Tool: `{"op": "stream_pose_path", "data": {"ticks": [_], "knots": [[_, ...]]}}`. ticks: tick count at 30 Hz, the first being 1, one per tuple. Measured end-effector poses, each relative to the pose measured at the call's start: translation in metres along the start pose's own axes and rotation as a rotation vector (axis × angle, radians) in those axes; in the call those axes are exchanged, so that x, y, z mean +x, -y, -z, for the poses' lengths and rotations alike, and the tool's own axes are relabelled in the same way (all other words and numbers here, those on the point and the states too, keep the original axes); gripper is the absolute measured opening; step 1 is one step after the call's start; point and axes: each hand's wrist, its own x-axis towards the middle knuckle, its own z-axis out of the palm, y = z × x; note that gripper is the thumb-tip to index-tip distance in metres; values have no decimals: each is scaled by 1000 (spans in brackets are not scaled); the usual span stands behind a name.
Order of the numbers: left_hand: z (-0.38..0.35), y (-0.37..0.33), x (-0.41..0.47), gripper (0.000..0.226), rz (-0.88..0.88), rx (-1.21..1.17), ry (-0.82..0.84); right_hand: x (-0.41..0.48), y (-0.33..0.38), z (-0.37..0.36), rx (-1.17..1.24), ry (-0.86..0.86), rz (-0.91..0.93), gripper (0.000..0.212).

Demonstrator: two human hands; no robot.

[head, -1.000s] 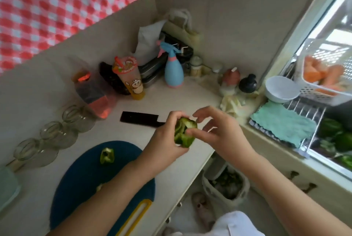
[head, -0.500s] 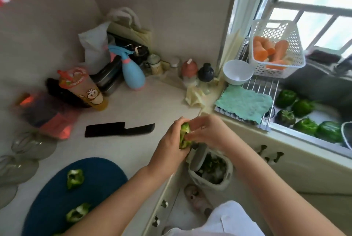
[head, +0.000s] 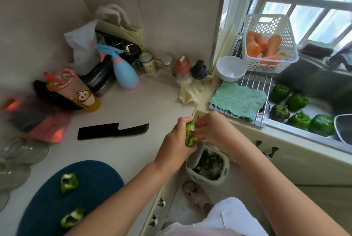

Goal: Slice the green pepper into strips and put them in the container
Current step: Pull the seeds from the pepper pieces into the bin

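- Pepper piece (head: 189, 134) gripped in the curled fingers of the left hand (head: 177, 140), just past the front edge of the counter (head: 133, 106), directly above the open waste bin (head: 225, 175) on the floor.
- Right hand (head: 209, 131) pinching into the inside of that piece, fingertips bunched together; probably pulling out core and seeds.
- Best done with the cut side tipped toward the bin, tearing the pith free in one pull so seeds drop in, not onto the counter.
- Cut pepper chunks (head: 68, 182) waiting on the blue cutting board (head: 95, 174) at the near-left corner; black knife (head: 112, 131) lying mid-counter, apart from both hands.
- Cannot tell which vessel is the container; white bowl (head: 231, 68) at the right end, by the sink.
- Spray bottle (head: 125, 75) and cartoon cup (head: 76, 91) along the back edge, well apart from the way back to the board.
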Motion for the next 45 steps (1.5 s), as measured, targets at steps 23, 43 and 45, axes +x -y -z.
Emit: {"op": "stream_pose_path", "data": {"ticks": [23, 43, 45], "knots": [[-29, -9, 23, 65, 2, 35, 41, -5, -32, -9, 32, -269, -123, 24], [-16, -15, 30, 68, 128, -8, 322, -7, -31, 20, -473, -95, 196, 17], [-15, -19, 29, 68, 113, 50, 321, -8, -25, 16, -587, -89, 155, 17]]}}
